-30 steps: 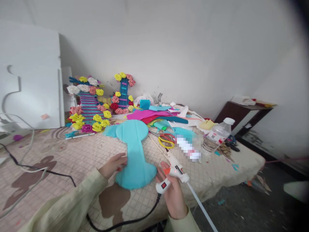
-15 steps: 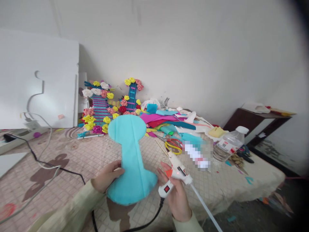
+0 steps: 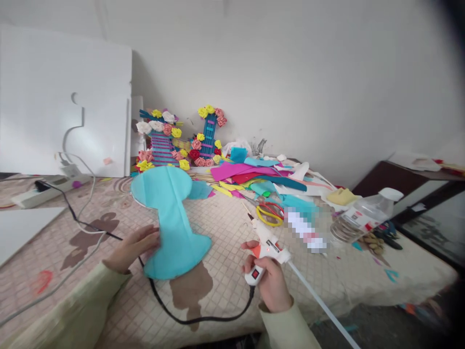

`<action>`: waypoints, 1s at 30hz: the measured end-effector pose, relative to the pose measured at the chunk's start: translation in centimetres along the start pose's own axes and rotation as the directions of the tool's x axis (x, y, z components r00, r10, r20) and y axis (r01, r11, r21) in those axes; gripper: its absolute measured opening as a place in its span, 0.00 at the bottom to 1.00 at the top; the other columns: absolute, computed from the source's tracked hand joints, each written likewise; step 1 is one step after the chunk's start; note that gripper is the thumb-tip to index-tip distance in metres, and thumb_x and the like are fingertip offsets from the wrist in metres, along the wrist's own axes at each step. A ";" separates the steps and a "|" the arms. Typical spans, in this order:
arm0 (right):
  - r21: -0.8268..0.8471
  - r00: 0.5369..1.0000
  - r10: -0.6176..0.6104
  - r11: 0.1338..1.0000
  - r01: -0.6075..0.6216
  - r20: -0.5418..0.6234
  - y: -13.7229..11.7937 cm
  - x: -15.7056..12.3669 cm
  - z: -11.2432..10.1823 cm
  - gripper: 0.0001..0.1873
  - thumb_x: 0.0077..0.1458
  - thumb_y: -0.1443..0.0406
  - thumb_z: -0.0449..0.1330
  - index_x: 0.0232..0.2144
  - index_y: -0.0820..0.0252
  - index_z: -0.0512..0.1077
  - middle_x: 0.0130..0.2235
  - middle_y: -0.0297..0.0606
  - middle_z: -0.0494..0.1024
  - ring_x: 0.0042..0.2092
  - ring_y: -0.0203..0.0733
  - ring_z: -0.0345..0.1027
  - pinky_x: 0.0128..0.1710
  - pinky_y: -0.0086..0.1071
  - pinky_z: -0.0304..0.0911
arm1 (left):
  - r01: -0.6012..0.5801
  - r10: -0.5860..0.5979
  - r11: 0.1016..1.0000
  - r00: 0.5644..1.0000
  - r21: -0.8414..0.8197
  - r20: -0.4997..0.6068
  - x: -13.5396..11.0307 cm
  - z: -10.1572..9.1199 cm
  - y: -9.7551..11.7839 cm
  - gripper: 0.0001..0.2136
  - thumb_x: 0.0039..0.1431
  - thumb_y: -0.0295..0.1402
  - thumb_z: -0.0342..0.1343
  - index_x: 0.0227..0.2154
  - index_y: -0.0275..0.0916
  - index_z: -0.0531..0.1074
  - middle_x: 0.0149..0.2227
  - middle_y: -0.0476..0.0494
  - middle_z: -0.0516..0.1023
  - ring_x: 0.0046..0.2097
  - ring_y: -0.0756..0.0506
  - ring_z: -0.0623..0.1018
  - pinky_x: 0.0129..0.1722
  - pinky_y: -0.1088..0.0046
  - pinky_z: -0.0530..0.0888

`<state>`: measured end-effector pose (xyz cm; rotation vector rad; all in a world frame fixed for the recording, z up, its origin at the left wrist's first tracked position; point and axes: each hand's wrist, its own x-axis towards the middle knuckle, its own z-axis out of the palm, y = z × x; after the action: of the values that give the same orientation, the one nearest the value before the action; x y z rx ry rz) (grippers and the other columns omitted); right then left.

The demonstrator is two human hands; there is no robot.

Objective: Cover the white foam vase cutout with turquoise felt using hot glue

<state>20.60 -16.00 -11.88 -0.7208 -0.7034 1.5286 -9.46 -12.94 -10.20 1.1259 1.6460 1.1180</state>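
Observation:
Held by its left edge in my left hand (image 3: 136, 245) is a light-blue covered cutout (image 3: 176, 228) with a round top, a narrow stem and a flared, curved base. It tilts above the patterned tablecloth, and the fingers behind it are hidden. My right hand (image 3: 271, 281) is wrapped round the handle of a white hot glue gun (image 3: 267, 247) with an orange trigger and a small red light. A long glue stick (image 3: 319, 300) sticks out of its back, and its nozzle points away toward the scissors (image 3: 271, 213). The gun and the cutout are apart.
A black cord (image 3: 203, 318) loops from the gun across the table. At the back stand two flower-trimmed pieces (image 3: 163, 145) beside coloured paper scraps (image 3: 250, 172). A plastic bottle (image 3: 363, 218) is on the right; a power strip (image 3: 47, 191) and white boards (image 3: 65, 63) are left.
My left hand has moved the cutout left, away from the glue gun. My right fingers have closed more around the gun's handle. The view has shifted slightly.

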 end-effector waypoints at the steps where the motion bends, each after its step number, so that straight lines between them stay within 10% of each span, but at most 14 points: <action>1: -0.010 1.000 0.000 1.000 0.000 0.006 0.0 -0.1 -0.2 0.13 0.40 0.72 0.50 0.31 0.61 0.68 0.35 0.38 0.73 0.21 0.32 0.61 0.25 0.34 0.60 | -0.026 0.027 1.000 0.999 0.017 -0.030 -0.2 -0.3 -0.1 0.30 0.28 0.49 0.60 0.36 0.36 0.65 0.43 0.36 0.71 0.46 0.37 0.70 0.41 0.63 0.71; 24: 0.035 0.992 -0.090 0.995 0.093 -0.092 -2.0 -2.8 -3.0 0.09 0.38 0.70 0.51 0.28 0.58 0.64 0.36 0.39 0.74 0.16 0.28 0.51 0.19 0.30 0.50 | 0.010 0.002 0.999 0.936 -0.033 0.353 -2.0 5.3 -0.7 0.35 0.40 0.39 0.57 0.50 0.41 0.45 0.28 0.52 0.68 0.29 0.49 0.72 0.30 0.72 0.69; 30: 0.038 0.988 -0.086 0.995 0.092 -0.127 -1.6 -3.8 -2.9 0.14 0.39 0.69 0.51 0.33 0.57 0.65 0.35 0.39 0.74 0.16 0.29 0.53 0.19 0.31 0.52 | -0.258 0.189 0.910 0.955 0.324 0.229 -1.8 4.6 -0.4 0.23 0.48 0.43 0.49 0.46 0.40 0.57 0.35 0.42 0.72 0.33 0.45 0.73 0.30 0.67 0.70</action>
<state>24.09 -19.57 -12.23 -0.7361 -0.5985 1.4003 -4.77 -13.80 -11.46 1.6377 1.6295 0.8355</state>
